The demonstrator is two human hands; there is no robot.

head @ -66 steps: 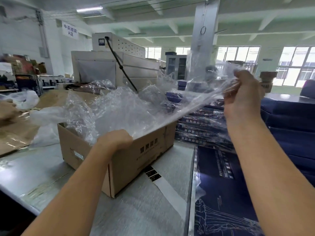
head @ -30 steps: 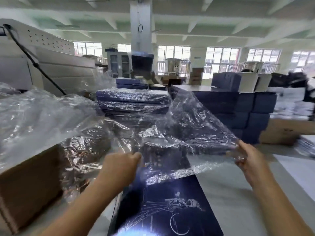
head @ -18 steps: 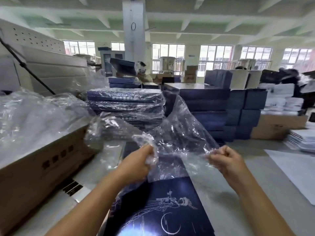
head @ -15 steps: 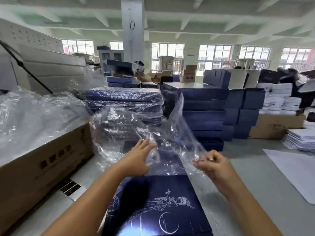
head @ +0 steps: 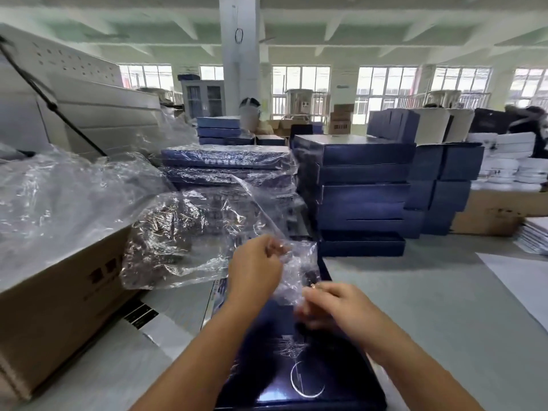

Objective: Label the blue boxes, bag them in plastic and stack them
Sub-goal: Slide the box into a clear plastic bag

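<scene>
A flat dark blue box [head: 299,378] with a white line drawing lies on the grey table in front of me. Over its far end I hold a clear plastic bag [head: 189,232] that trails up and to the left. My left hand [head: 255,271] pinches the bag's edge from above. My right hand [head: 335,307] grips the same edge just below and to the right, blurred. Behind stands a stack of bagged blue boxes [head: 228,167]. To its right rises a stack of bare blue boxes [head: 358,191].
A cardboard carton [head: 56,304] full of loose plastic bags [head: 59,197] stands at my left. More blue boxes [head: 444,185], a brown carton [head: 492,212] and white paper stacks [head: 516,164] fill the right. A white sheet [head: 522,280] lies on the table's right side.
My hands have come close together on the bag's edge, above the box's far end. The bag has shifted to the left. Earlier I pulled it out of the carton.
</scene>
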